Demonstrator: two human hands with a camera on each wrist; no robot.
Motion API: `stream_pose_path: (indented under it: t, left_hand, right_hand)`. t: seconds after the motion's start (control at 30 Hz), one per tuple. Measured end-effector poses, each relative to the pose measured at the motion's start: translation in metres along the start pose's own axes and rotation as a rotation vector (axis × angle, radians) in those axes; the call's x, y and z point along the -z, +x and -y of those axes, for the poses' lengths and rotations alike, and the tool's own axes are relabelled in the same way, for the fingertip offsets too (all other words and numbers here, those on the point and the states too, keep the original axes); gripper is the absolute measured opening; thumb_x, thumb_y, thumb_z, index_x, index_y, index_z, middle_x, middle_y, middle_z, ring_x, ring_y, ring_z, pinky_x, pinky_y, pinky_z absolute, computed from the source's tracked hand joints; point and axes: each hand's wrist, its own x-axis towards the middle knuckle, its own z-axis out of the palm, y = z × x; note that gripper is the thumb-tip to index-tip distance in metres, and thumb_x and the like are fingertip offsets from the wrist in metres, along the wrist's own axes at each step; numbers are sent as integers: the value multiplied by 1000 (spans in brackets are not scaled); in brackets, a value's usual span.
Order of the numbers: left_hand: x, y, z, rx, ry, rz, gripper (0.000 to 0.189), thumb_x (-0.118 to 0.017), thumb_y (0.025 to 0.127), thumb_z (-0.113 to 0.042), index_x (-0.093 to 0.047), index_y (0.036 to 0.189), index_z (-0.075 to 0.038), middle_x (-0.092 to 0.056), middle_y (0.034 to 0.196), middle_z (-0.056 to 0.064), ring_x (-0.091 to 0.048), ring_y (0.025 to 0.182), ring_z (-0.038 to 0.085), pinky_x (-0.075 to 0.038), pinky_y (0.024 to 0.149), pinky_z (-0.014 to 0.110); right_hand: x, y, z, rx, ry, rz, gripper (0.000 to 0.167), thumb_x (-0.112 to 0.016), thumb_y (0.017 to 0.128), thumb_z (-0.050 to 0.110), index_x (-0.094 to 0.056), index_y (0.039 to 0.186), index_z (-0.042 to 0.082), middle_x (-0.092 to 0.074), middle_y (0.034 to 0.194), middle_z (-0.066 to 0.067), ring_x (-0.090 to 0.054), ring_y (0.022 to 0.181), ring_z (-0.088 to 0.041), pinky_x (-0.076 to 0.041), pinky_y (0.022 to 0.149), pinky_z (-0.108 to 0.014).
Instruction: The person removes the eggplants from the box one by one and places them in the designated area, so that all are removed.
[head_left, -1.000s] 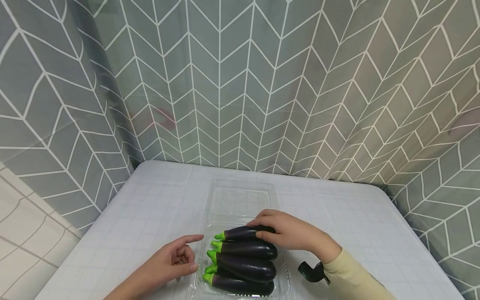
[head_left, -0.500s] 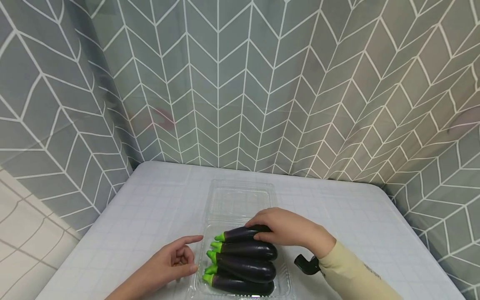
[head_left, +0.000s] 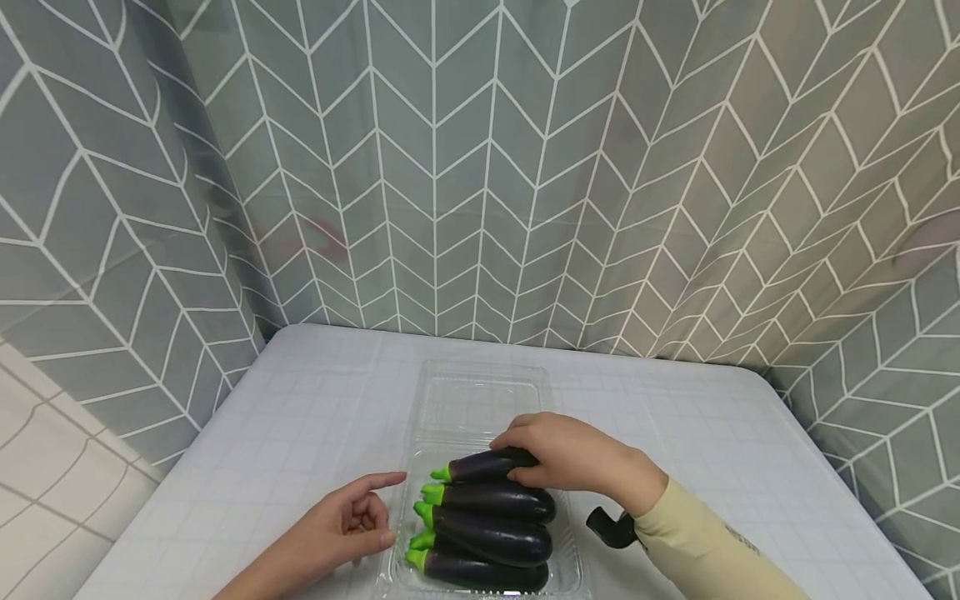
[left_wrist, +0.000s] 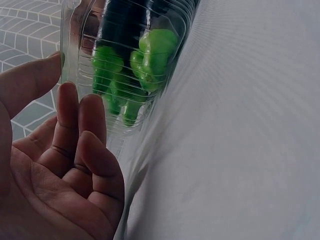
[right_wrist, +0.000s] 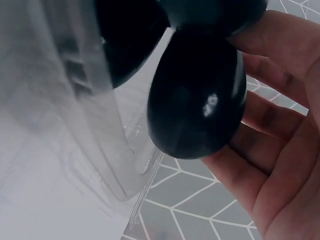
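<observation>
Several dark purple eggplants [head_left: 491, 537] with green stems lie side by side in a clear plastic clamshell container [head_left: 572, 550], their stems toward the left. My right hand [head_left: 573, 454] holds the farthest eggplant [head_left: 480, 467] around its thick right end. In the right wrist view, the fingers and thumb curve around that rounded eggplant end [right_wrist: 197, 100]. My left hand [head_left: 348, 521] is at the container's left side, index finger and thumb reaching to its edge, the other fingers loosely bent. In the left wrist view, green stems [left_wrist: 155, 52] show through the ribbed clear wall.
The container's clear lid [head_left: 480, 400] lies folded back flat on the far side. A black curved piece [head_left: 611, 527] sits by the right sleeve [head_left: 705, 542]. A white cloth covers the table [head_left: 322, 400]; a grey patterned curtain [head_left: 480, 167] hangs behind and at the sides.
My right hand has shifted slightly left and away from me, and the farthest eggplant has moved slightly within its grip. The left hand has stayed nearly still.
</observation>
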Motion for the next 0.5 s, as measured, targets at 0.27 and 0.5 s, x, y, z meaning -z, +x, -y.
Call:
stream_pose_path:
  t: [0.27, 0.5]
  left_hand:
    - [0, 0, 0, -6, 7, -4, 65, -67, 95, -13, -35, 149, 2, -63, 91, 12, -54, 67, 8, -49, 60, 25]
    - [0, 0, 0, -17, 23, 1, 63, -66, 96, -13, -35, 149, 2, -63, 90, 10, -54, 66, 6, -49, 60, 25]
  right_hand:
    - [1, -1, -1, 10, 14, 34, 45, -72, 91, 21, -63, 134, 13, -65, 124, 3, -60, 111, -9, -48, 91, -29]
    - [1, -3, -2, 37, 46, 18, 38, -69, 93, 18, -66, 130, 19, -64, 121, 8, -58, 112, -7, -47, 93, -30]
